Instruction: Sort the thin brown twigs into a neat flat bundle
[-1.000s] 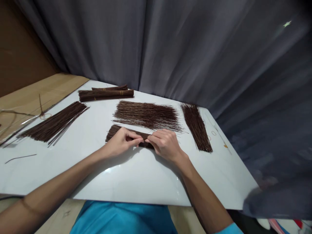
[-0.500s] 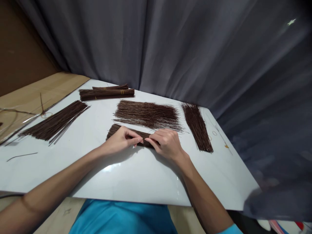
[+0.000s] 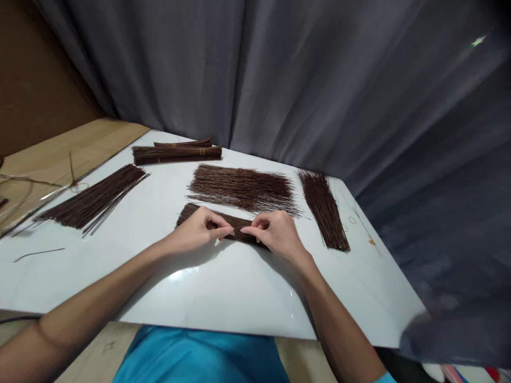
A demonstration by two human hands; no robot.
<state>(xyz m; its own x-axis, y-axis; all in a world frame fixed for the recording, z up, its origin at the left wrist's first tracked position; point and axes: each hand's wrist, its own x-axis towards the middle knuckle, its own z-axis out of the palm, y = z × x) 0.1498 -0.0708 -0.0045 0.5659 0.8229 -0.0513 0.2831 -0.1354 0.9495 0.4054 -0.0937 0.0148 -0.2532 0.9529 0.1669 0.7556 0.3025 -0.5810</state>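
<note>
Just in front of me on the white table lies a flat bundle of thin brown sticks [image 3: 229, 219], partly covered by my hands. My left hand [image 3: 199, 230] is over its left half, thumb and forefinger pinched together at the near edge. Close beside it, my right hand [image 3: 277, 232] makes a similar pinch over the right half. A small gap separates the two sets of fingertips. Whatever is between them is too fine to make out. Beyond them lies a wider, looser spread of brown sticks [image 3: 243, 187].
Tied bundles [image 3: 178, 154] lie at the back left, a fanned pile [image 3: 93, 197] at the left, and another pile [image 3: 324, 210] at the right. One loose stick [image 3: 39, 254] is near the left. Grey curtain [image 3: 255, 74] hangs behind the white table [image 3: 239, 298]. Cardboard [image 3: 107, 135] borders its left side.
My right hand has opened its pose slightly and its fingertips have drawn a little to the right, away from the left. The left hand stays nearly in place. The camera view shifted slightly.
</note>
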